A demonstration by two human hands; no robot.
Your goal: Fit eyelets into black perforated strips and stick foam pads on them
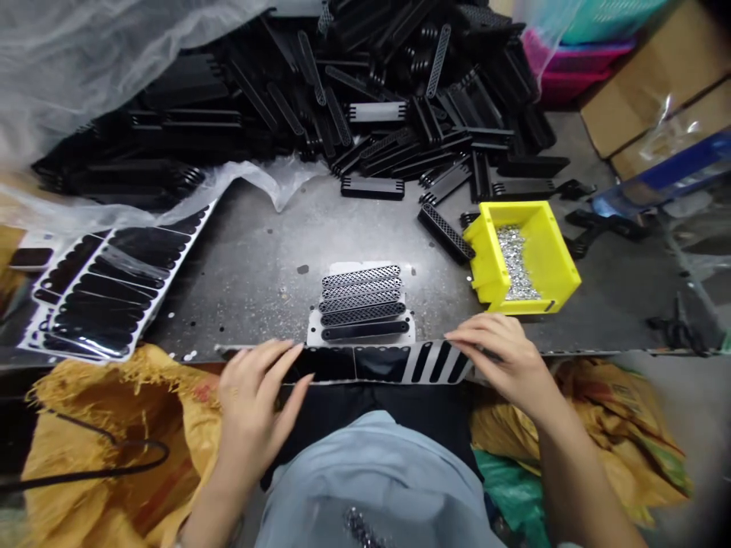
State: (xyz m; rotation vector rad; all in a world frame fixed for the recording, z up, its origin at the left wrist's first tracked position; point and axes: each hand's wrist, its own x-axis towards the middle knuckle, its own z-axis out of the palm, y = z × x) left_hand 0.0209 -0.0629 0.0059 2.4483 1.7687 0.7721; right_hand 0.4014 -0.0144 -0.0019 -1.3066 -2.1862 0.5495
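Observation:
A sheet of black stickers (381, 364) on white backing stands at the table's front edge, seen nearly edge-on. Several black strips show on its right part, with white backing between them. My left hand (256, 399) grips the sheet's left end, thumb on the near side and fingers along the top. At the right end, my right hand (505, 361) pinches the sheet between thumb and fingers. Just beyond it, several narrow black bars (364, 312) with a mesh pattern lie in a row on a white pad (313, 329).
A yellow bin (557, 266) of small shiny metal parts stands to the right. Black plastic pieces (371, 114) are heaped across the back. More sticker sheets (122, 281) lie at left beside clear plastic film (114, 84). Yellow sacks (131, 457) hang below the edge.

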